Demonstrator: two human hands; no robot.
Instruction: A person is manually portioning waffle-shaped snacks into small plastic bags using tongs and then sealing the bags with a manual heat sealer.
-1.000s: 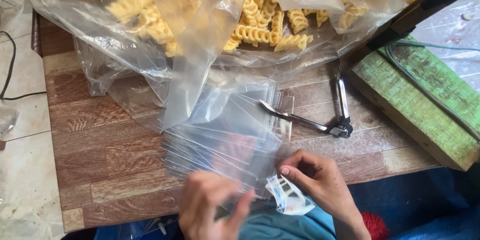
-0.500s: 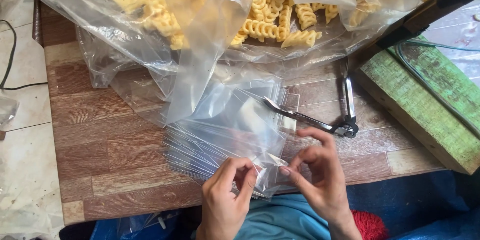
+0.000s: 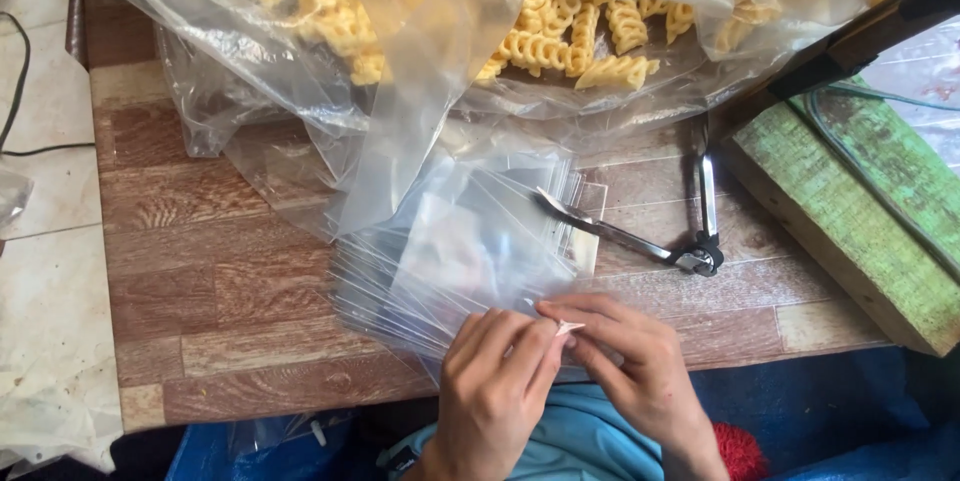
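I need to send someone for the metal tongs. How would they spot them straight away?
Start at the green wooden block at the right of the wood-patterned table. Just left of it, the tongs lie open in a V, one tip resting on the stack of clear plastic bags. They are the only shiny metal thing there.

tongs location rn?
Head view, right of centre: the metal tongs lie on the wooden table, tips on the stack of clear bags, beside the green board.
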